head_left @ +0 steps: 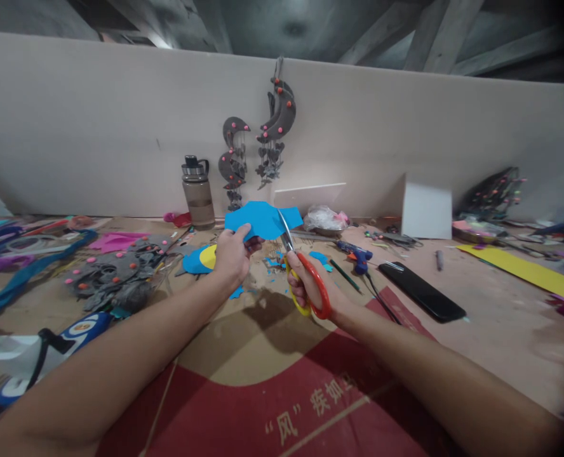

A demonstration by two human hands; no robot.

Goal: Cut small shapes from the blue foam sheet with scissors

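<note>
Between our left fingers (pixel 244 231) we see a plain bright-blue craft sheet (pixel 256 219). The scissors (pixel 288 244) in our right fingers (pixel 299 293) pair one red handle with one yellow, below silvery blades. Left of our left fingers shows a blue cutout (pixel 194 261) with a yellow patch. Right of our right fingers we find a dark green pencil (pixel 345 276), a blue glue gun (pixel 360 255) touched with orange, and a black phone (pixel 422 292). Beyond our fingers, grey crescent ornaments (pixel 288 114) carry pink and orange dots; nearer us, brown cardboard (pixel 225 346) bears red printing with tan Chinese characters.
</note>
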